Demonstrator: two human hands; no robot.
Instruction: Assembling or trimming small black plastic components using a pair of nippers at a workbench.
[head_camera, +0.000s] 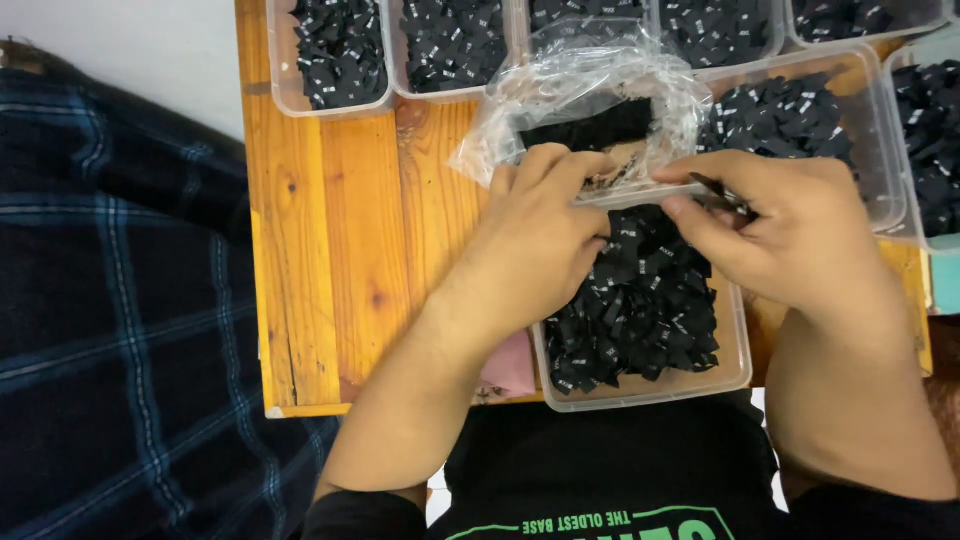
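Observation:
My left hand (545, 225) and my right hand (790, 225) meet over a clear plastic tub (738, 350) heaped with small black fabric labels (640, 310). The left hand's fingers pinch the lower edge of a crinkled clear plastic bag (590, 85) that holds a strip of black labels (590, 128). The right hand grips a thin dark tool (722, 195), possibly small snips, between thumb and fingers, its tip close to the bag's edge. Both forearms reach in from the bottom of the view.
Several more clear tubs (335, 55) of black labels line the back and right of the small wooden table (340, 230). Dark blue plaid cloth (110, 300) lies to the left. A pink scrap (508, 365) sits under my left wrist.

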